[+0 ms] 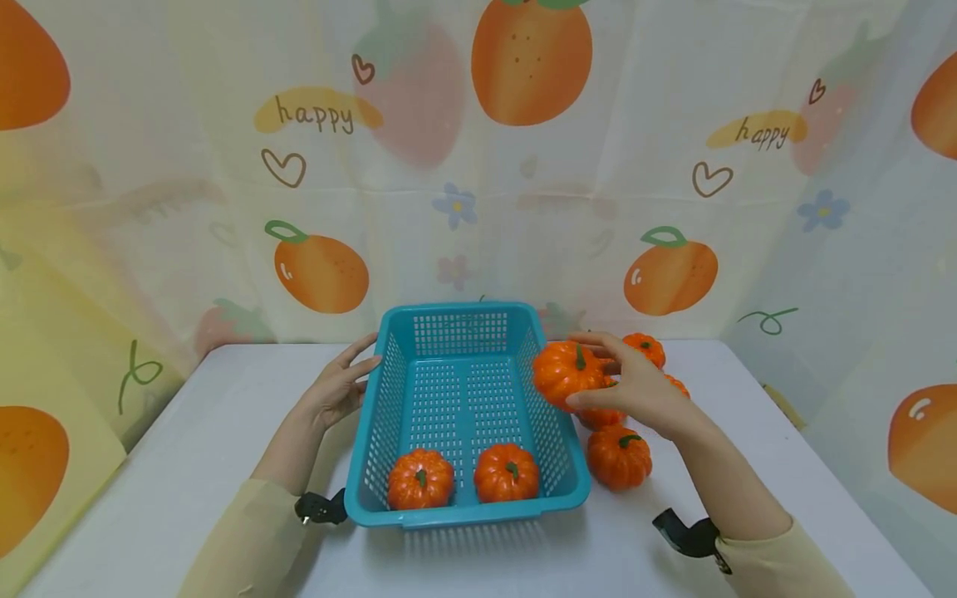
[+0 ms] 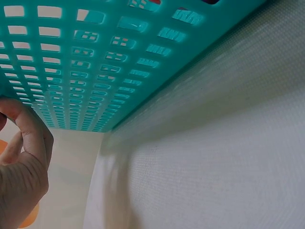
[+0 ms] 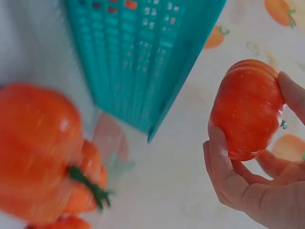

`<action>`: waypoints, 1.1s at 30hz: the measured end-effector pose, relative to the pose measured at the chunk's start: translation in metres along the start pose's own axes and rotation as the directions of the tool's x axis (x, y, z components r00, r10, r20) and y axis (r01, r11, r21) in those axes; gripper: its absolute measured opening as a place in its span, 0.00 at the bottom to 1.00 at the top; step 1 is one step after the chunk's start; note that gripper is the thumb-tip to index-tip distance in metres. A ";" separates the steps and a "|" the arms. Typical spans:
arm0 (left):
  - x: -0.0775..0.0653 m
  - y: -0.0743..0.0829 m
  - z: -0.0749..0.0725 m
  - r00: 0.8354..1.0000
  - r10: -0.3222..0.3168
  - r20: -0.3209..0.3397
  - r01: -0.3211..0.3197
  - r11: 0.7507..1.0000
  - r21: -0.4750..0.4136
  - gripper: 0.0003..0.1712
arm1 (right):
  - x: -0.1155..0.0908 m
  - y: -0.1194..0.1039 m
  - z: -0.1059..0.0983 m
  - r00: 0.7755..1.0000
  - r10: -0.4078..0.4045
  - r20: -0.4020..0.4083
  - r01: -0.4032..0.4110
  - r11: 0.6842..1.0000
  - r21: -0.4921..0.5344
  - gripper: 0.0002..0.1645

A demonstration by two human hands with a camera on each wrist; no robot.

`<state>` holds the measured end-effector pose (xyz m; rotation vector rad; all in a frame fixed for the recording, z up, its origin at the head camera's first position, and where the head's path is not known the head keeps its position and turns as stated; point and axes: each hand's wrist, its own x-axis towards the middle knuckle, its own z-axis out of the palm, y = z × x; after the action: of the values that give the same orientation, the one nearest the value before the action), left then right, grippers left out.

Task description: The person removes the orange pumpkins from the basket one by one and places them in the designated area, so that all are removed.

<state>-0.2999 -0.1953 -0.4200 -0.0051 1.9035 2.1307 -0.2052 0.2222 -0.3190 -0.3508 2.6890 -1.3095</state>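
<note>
Pale sleeves (image 1: 242, 536) lay nearest, over the bench (image 1: 202, 415). The left hand (image 1: 340, 390), unclenched, rested its fingers against the basket (image 1: 471, 517) — probably steadying it. The right hand (image 1: 635, 386) grasped a pumpkin (image 1: 562, 378) near the right rim, thumb opposing fingers — likely against slipping. Two more pumpkins (image 1: 420, 482) sat inside, at the near end.

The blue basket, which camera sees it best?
The head view: the blue basket shows its inside and nearly all its rim. The left wrist view shows only part of its holey outside; the right wrist view, another outside part, cut off at the top.
</note>
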 end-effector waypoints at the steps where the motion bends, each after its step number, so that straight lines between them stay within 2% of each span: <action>1: 0.000 0.000 0.000 1.000 -0.001 0.002 0.001 1.000 0.003 0.40 | -0.002 0.003 -0.004 1.000 0.008 -0.007 -0.008 1.000 -0.005 0.47; 7: 0.001 0.000 -0.001 1.000 -0.003 -0.003 0.003 1.000 0.002 0.40 | -0.016 0.023 -0.025 0.997 0.052 -0.051 -0.054 0.998 -0.040 0.49; 13: 0.002 -0.001 -0.001 1.000 -0.002 0.002 0.002 1.000 0.003 0.41 | -0.028 0.050 -0.041 0.992 0.121 -0.038 -0.122 0.991 -0.045 0.51; 22: 0.001 0.002 0.000 1.000 0.017 0.006 -0.017 1.000 0.019 0.40 | -0.044 0.090 -0.057 0.985 0.169 -0.041 -0.171 0.984 -0.051 0.49; 29: 0.001 0.001 0.001 1.000 0.011 0.001 -0.011 1.000 0.013 0.40 | -0.050 0.107 -0.066 0.976 0.213 -0.043 -0.215 0.974 -0.066 0.50; 33: 0.001 0.000 0.001 1.000 0.009 -0.007 -0.009 1.000 0.011 0.41 | -0.052 0.117 -0.068 0.971 0.238 -0.014 -0.238 0.969 -0.059 0.50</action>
<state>-0.3009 -0.1946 -0.4204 -0.0015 1.9226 2.1284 -0.1872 0.3575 -0.3682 -0.0264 2.6792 -1.1649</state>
